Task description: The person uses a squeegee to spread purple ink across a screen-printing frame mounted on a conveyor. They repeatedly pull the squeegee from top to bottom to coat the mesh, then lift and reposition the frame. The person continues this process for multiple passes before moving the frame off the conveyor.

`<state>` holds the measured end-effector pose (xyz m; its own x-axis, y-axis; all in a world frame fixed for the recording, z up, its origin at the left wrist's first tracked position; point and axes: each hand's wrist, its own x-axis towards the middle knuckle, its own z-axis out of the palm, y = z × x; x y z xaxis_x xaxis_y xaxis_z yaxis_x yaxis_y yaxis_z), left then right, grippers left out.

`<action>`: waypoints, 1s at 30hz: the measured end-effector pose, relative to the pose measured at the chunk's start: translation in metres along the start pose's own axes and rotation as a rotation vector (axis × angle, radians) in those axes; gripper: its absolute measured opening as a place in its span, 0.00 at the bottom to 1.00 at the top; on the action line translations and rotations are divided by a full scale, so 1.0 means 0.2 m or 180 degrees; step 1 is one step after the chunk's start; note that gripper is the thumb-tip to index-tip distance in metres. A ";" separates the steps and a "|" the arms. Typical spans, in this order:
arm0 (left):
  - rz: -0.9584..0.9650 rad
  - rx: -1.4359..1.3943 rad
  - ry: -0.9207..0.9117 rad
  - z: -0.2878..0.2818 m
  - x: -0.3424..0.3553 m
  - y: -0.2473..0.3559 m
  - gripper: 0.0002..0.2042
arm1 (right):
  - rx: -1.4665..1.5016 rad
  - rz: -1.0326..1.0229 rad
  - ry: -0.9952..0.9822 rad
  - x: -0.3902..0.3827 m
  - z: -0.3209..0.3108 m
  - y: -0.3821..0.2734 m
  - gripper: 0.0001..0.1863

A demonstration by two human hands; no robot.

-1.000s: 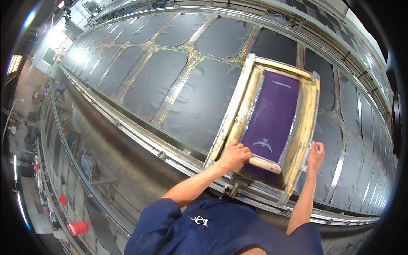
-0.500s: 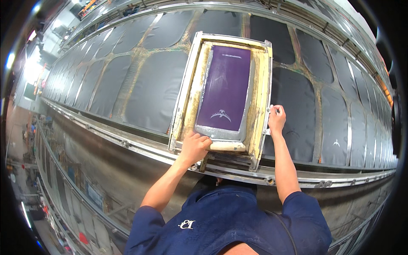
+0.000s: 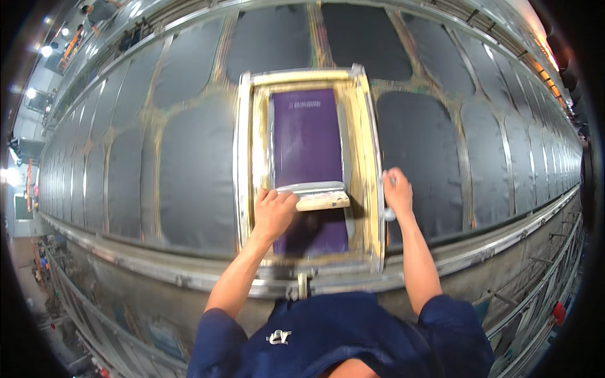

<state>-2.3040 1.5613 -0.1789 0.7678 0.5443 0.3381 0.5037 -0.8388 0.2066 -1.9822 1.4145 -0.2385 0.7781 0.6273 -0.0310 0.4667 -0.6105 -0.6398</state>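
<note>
A printing screen [image 3: 244, 145] with a worn, yellowed rim and a purple mesh [image 3: 307, 135] lies over the long table in front of me. My left hand [image 3: 275, 213] is closed around the left end of a squeegee [image 3: 322, 201] with a pale wooden handle. The squeegee lies crosswise on the mesh, in its nearer half, with whitish ink along its far side. Shadow darkens the mesh nearer to me. At the screen's right side rail, my right hand [image 3: 398, 192] is closed with fingers pinched on the edge; its exact grip is partly hidden.
Black flat panels [image 3: 419, 157] lie in rows along the table on both sides of the screen and behind it. A metal rail [image 3: 170, 269] runs along the table's near edge, close to my body. Metal racks [image 3: 535, 302] stand below at the right.
The squeegee has moved away from me, from the screen's near end up onto the mesh, with my left hand on it. The screen now appears straighter in view. My right hand stays at its right side.
</note>
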 end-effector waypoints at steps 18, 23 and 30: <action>-0.0578 -0.0355 -0.1169 0.24 1.57 -0.88 0.17 | -0.0920 -0.2096 -0.2123 1.41 0.37 -1.20 0.23; -0.0592 -0.0202 -0.1259 0.28 1.53 -0.88 0.18 | -0.0973 -0.1879 -0.1819 1.32 0.41 -1.17 0.21; -0.0467 -0.0375 -0.1082 0.15 0.95 -0.54 0.11 | -0.0940 -0.2042 -0.1910 0.72 0.27 -0.92 0.14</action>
<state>-2.2010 1.7552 -0.1655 0.7884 0.6148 -0.0223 0.5840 -0.7366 0.3409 -1.9789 1.6435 -0.1658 0.0243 0.9827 -0.1838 0.8851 -0.1066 -0.4530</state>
